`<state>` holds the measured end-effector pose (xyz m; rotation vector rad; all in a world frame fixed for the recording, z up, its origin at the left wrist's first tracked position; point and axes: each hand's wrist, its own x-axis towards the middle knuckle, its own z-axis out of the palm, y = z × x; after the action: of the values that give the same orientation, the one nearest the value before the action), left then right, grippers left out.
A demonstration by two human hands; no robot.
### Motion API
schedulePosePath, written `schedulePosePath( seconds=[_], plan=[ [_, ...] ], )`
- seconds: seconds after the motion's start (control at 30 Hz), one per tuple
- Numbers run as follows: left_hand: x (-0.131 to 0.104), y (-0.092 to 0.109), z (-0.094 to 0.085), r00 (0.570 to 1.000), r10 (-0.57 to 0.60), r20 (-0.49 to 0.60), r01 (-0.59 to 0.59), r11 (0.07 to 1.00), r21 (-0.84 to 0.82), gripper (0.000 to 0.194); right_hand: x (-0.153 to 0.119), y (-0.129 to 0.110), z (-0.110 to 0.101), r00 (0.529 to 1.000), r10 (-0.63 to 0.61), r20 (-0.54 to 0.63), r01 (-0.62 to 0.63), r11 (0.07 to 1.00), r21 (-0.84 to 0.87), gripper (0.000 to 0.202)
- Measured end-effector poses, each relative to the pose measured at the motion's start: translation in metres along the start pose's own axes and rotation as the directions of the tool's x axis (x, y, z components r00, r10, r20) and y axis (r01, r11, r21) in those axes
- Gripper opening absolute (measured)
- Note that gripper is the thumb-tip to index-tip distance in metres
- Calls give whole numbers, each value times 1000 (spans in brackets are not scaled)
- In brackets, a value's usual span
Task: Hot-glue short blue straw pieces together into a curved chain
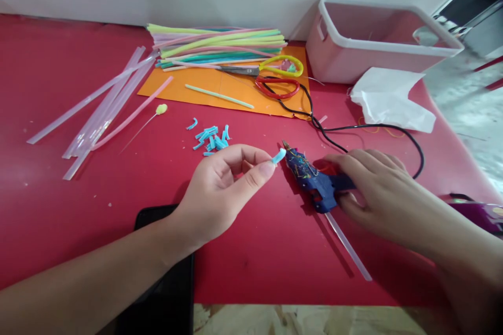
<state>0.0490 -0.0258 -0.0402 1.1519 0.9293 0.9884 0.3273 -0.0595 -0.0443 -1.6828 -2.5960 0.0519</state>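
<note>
Left hand [220, 193] pinches one end of a curved, light-blue fuzzy piece [279, 156], likely light and soft, inward from the red bench's [243, 272] near edge; right hand [373, 188] closes around a stiff-looking navy plastic glue gun's [323, 193] handle, nozzle near the piece.

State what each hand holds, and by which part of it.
The left hand holds a short blue piece by its lower end; the right hand holds the glue gun by its handle.

On our red worktop [243, 267], we have glue sticks [113, 99], cut blue pieces [214, 140], orange paper [173, 85] and a pink bin [365, 60].
</note>
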Motion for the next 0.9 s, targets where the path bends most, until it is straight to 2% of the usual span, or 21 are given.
schedulePosePath(
  seconds=[0.1, 0.2, 0.3, 0.37, 0.5, 0.57, 0.63, 0.7, 0.9],
  plan=[
    [0, -2, 0, 1000, 17, 9, -17, 1000, -14, 12, 5, 0, 7, 999, -34, -40, 36, 998, 50, 54],
    [0, -3, 0, 999, 37, 11, -37, 999, -8, 11, 8, 0, 9, 996, -52, -67, 57, 995, 86, 46],
    [0, -3, 0, 999, 44, -7, -44, 999, 3, 12, 7, -3, 5, 987, -21, -160, 35, 996, 82, 39],
    [-1, -2, 0, 999, 34, -12, -34, 999, 10, 14, 4, -5, 2, 968, 7, -250, 26, 991, 128, 35],
    [-2, 0, 0, 999, -19, -28, 19, 1000, 0, 17, -4, -12, -1, 913, 109, -392, 29, 944, 329, 24],
    [-2, 1, 1, 999, -39, -34, 38, 999, -21, 17, -4, -16, -2, 884, 40, -466, 139, 929, 344, 22],
    [-2, 2, 2, 998, -45, -34, 44, 999, -31, 16, 0, -18, -2, 843, -109, -527, 319, 889, 327, 24],
    [-3, 2, 2, 999, -40, -35, 39, 999, -25, 15, 6, -19, -1, 802, -218, -556, 445, 838, 314, 21],
    [-3, 3, 2, 1000, -5, 0, 5, 1000, 25, 11, 11, -20, 4, 792, -316, -523, 498, 829, 253, 10]
  ],
)
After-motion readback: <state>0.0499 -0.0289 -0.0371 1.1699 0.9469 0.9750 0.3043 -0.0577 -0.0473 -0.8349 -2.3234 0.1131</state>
